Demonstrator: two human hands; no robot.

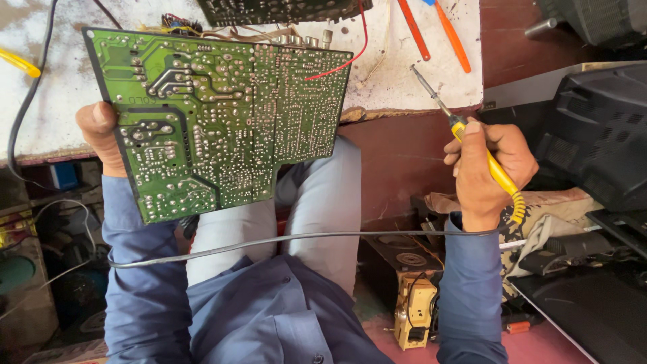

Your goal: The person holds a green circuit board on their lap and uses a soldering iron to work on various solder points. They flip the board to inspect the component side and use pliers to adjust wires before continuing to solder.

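My repair workshop, stained bench [404, 87] strewn with screwdrivers [441, 30], wires, my circuit board [216, 121], soldering iron [472, 145], opened TV casing [593, 135], loose parts on floor.

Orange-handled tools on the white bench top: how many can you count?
2. Both orange-handled tools lie side by side at the bench's top right, beyond the yellow-handled soldering iron; their upper ends are cut off.

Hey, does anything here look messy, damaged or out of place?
Yes. The workbench surface is stained and its front edge chipped. The circuit board, held by the left hand, juts over that edge, tilted. The soldering iron in the right hand trails its cable across the lap.
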